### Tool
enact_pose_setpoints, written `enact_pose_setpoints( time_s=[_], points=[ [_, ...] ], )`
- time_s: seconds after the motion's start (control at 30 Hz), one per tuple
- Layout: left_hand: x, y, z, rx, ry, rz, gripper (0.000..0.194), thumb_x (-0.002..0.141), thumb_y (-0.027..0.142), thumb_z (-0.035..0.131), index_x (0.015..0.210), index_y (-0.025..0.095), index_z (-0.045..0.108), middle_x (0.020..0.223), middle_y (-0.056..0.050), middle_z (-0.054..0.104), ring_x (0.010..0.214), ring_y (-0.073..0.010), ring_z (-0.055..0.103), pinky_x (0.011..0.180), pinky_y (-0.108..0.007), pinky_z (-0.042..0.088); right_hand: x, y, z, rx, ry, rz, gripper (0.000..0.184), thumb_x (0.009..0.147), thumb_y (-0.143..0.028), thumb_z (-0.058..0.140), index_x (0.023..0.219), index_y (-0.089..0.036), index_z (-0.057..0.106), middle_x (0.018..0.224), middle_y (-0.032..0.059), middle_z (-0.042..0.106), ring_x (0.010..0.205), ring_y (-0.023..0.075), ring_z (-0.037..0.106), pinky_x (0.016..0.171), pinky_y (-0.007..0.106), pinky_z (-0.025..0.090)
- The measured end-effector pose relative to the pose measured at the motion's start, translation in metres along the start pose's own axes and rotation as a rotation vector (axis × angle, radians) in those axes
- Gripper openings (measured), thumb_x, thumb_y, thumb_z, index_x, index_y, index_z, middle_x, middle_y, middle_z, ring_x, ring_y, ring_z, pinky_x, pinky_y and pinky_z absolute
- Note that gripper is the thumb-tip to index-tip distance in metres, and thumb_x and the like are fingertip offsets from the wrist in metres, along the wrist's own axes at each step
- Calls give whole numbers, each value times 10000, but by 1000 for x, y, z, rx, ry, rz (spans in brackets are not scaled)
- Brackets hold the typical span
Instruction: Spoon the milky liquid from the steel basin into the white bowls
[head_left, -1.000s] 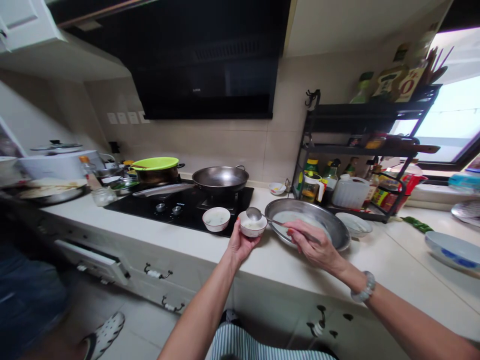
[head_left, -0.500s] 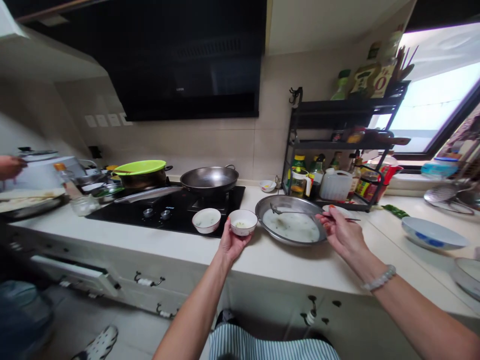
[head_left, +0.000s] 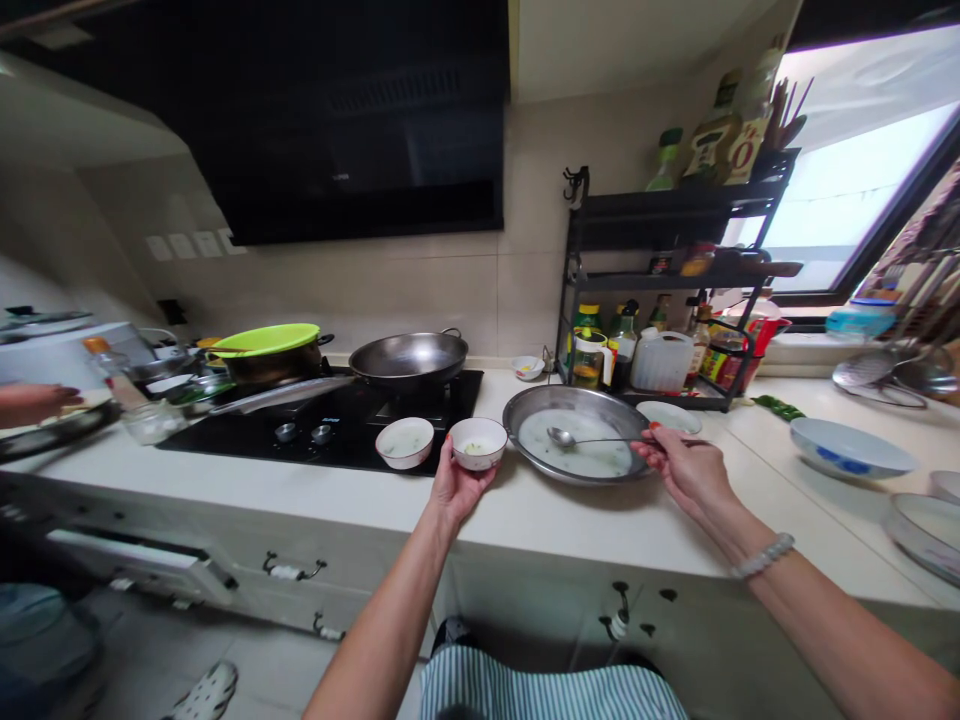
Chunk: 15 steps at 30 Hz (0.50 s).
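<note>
Reaching forward with both arms, the person has the left hand [head_left: 459, 490] cupped around a small white bowl [head_left: 484, 462], thumb up by the rim. That grip is curled snugly on it. From where I stand, I can't tell if the bowl's bottom touches the worktop [head_left: 540, 530]. It is between another white bowl [head_left: 405, 461] and a wide metal basin [head_left: 570, 397].

The right hand [head_left: 686, 465] has its back turned up, and its grip pinches the thin handle of a metal spoon [head_left: 559, 437]. The spoon stretches sideways over the basin, its round end at the cloudy white liquid [head_left: 600, 460]. Pale beads [head_left: 765, 556] circle that wrist.

The basin is round, grey and shiny, with sloping sides. The small bowl looks smooth, with a thin reddish edge and green bits inside. The other bowl is by the flat black stove [head_left: 247, 430].
</note>
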<state>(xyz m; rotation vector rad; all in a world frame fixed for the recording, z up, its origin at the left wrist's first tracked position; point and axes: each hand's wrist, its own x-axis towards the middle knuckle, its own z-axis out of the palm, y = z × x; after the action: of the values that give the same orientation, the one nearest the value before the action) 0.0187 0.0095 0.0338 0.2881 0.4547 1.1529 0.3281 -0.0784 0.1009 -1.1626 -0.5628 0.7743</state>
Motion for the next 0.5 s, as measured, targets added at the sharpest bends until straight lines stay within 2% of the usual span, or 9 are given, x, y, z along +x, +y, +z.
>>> enact_pose_setpoints(
  time_s=[0.1, 0.2, 0.3, 0.37, 0.43, 0.5],
  points=[
    [0, 0, 0, 3, -3, -10, 568, 909, 512, 559, 1383, 210, 482, 1266, -168, 626, 1107, -315, 645, 785, -428, 598, -3, -1, 9, -115, 8, -74, 117, 750, -129, 688, 654, -163, 632, 548, 71, 656, 449, 136, 591, 361, 172, 472],
    [0, 0, -1, 9, -3, -8, 562, 909, 514, 558, 1382, 220, 483, 1256, -159, 631, 1095, -311, 650, 789, -433, 600, -4, 0, 15, -143, -39, -82, 135, 754, -153, 689, 634, -169, 630, 531, 71, 649, 412, 133, 560, 349, 191, 462],
    [0, 0, 0, 12, 1, -3, 555, 920, 514, 538, 1386, 215, 484, 1254, -158, 635, 1074, -305, 656, 794, -436, 599, -3, -1, 15, -177, -53, -62, 146, 760, -154, 680, 629, -174, 620, 515, 69, 636, 389, 128, 534, 334, 198, 436],
    [-1, 0, 1, 12, 6, -9, 564, 930, 518, 520, 1400, 210, 474, 1260, -164, 631, 1074, -306, 656, 794, -433, 598, -2, -7, 12, -264, -85, -98, 108, 761, -162, 683, 663, -167, 638, 509, 57, 626, 384, 130, 527, 339, 207, 428],
    [-1, 0, 1, 14, 12, -14, 573, 936, 525, 506, 1407, 200, 469, 1259, -168, 630, 1074, -309, 657, 786, -425, 597, -2, -16, 9, -396, -202, -172, 51, 770, -202, 694, 749, -156, 688, 506, 31, 613, 385, 135, 523, 361, 224, 437],
    [-1, 0, 1, 16, 16, -11, 571, 939, 526, 499, 1402, 193, 475, 1249, -165, 634, 1065, -311, 660, 778, -421, 599, -4, -27, 7, -549, -398, -281, 115, 768, -250, 712, 840, -164, 737, 555, 19, 626, 412, 137, 529, 404, 240, 455]
  ],
)
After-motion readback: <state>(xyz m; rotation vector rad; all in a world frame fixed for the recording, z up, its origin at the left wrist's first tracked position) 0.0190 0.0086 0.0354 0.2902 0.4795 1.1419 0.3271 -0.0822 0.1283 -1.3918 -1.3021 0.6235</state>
